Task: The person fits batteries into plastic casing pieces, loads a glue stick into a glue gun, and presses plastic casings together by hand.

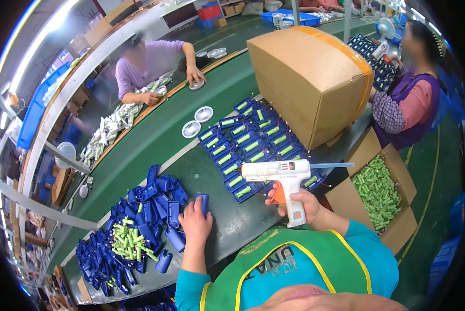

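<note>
My right hand (311, 211) is closed round the handle of a white hot glue gun (296, 189) with an orange trigger. A translucent glue stick (332, 165) sticks out of its back end, and the nozzle points left. My left hand (195, 222) has its fingers on a blue plastic shell (203, 203) at the edge of a heap of blue shells (148, 205). Green battery cells (131, 241) lie on that heap. Beyond the gun, rows of blue shells (251, 145), each with a green cell and thin wires, cover the bench.
A large cardboard box (305, 78) stands behind the rows. At right, an open carton (380, 192) holds many green cells. White round grilles (191, 129) lie on the green conveyor (160, 140). One person (149, 65) works across it, another (411, 98) at far right.
</note>
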A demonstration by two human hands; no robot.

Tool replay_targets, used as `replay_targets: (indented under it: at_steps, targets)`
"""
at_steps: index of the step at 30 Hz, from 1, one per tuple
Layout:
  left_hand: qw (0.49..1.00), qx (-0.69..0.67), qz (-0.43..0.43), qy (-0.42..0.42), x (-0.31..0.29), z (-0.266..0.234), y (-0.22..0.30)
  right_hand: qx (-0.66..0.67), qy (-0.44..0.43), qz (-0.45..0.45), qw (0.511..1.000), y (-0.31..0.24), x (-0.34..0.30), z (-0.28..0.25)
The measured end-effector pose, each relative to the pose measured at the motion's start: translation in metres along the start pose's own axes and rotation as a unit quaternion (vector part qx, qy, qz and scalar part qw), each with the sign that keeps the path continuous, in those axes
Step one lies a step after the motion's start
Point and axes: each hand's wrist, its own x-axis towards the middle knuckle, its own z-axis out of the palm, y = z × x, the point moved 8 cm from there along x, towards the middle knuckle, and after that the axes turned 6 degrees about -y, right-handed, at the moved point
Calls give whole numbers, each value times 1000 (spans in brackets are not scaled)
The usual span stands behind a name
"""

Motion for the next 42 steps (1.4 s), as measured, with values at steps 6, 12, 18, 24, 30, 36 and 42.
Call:
replay_targets:
  at_steps: [6, 12, 18, 24, 30, 36, 42]
  targets:
    - [996, -47, 39, 67, -4, -5, -7, -18, 8, 4, 1000, 1, -2, 0]
    - [864, -484, 21, 135, -9, -11, -29, -60, 47, -1, 997, -1, -3, -9]
    - [903, -415, -43, 103, -24, -12, -21, -53, 31, 1, 998, 3, 1, -13]
    - [973, -188, 134, -25, -51, -2, 35, -62, 52, 6, 997, 7, 0, -15]
    - [980, -148, 73, 112, -56, -39, 6, -67, 64, 1, 996, 5, -4, -15]
    - [995, 44, 9, 94, -39, -31, -36, -63, 57, 4, 996, 7, -1, -14]
    - [995, 75, 29, 56, -40, -27, -44, -64, 52, 7, 997, 6, -1, -15]
